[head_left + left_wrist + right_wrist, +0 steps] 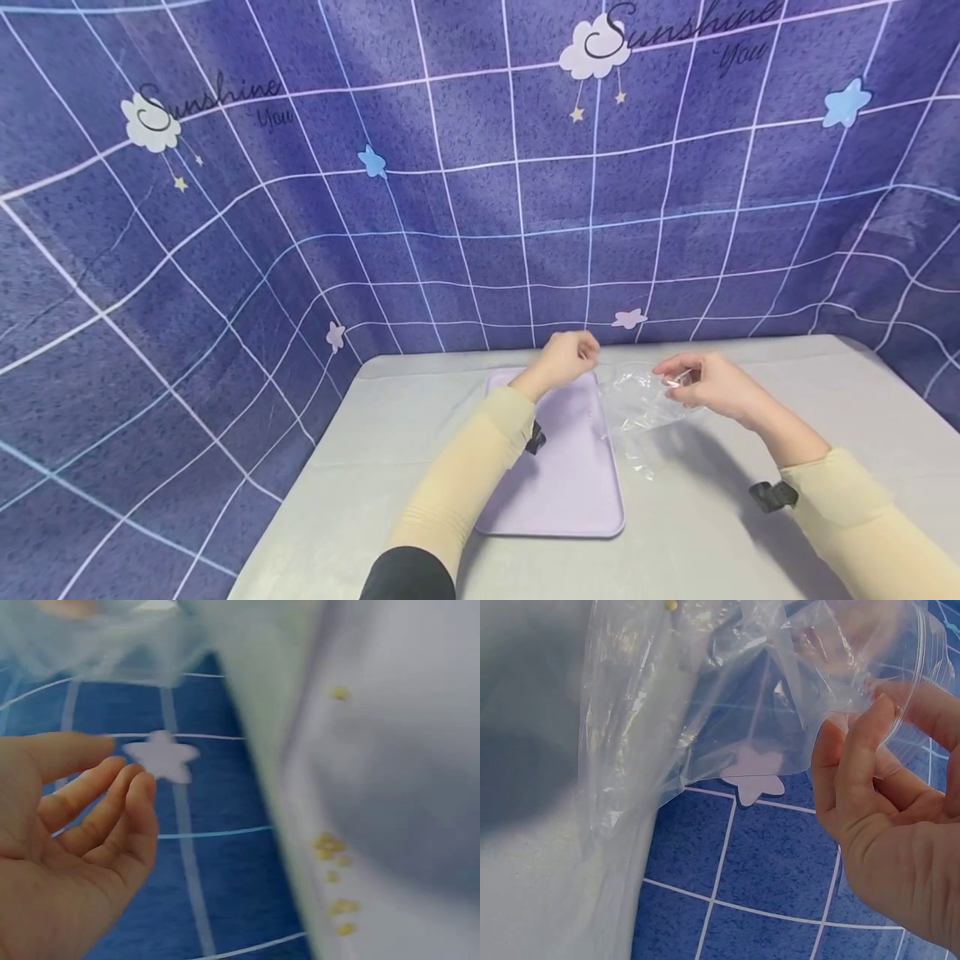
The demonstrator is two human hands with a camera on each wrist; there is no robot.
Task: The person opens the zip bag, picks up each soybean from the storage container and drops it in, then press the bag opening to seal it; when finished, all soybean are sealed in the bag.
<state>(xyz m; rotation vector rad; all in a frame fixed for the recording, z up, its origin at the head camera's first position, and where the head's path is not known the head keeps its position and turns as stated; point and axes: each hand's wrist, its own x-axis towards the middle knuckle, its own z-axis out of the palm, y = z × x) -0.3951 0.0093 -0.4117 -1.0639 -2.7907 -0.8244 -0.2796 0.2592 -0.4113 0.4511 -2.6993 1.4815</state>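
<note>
And here, at the right of the lilac tray (pixel 570 492), a clear plastic bag (pixel 636 404) is being held up by the right hand (pixel 712 385): clamped on, the film pinched between bent fingers and thumb, close to the ridged strip (pixel 917 671) along its edge. The bag is hung crumpled and shiny above the table (pixel 375 450), its left side seen overlapping the tray's right rim from the head; whether the rim is touched cannot be told.

Over to the left hand (pixel 567 354), and it is held above the tray's far right corner, just beside the bag. Its fingers are loosely bent, the thumb kept slightly apart from the fingertips.

Down on the tray, a scatter of small yellow pieces (pixel 328 844) is picked up by the left wrist view, somewhat blurred: several are grouped just inside the rim, one set well apart from the rest.

Both forearms are covered by cream sleeves (pixel 465 458), and a black device (pixel 772 496) is worn at the right wrist. Behind it all, a blue cloth (pixel 480 200) is hung, crossed by pale lines and dotted with clouds and stars; one pale star (pixel 630 318) is partly seen through the bag from the right wrist.
</note>
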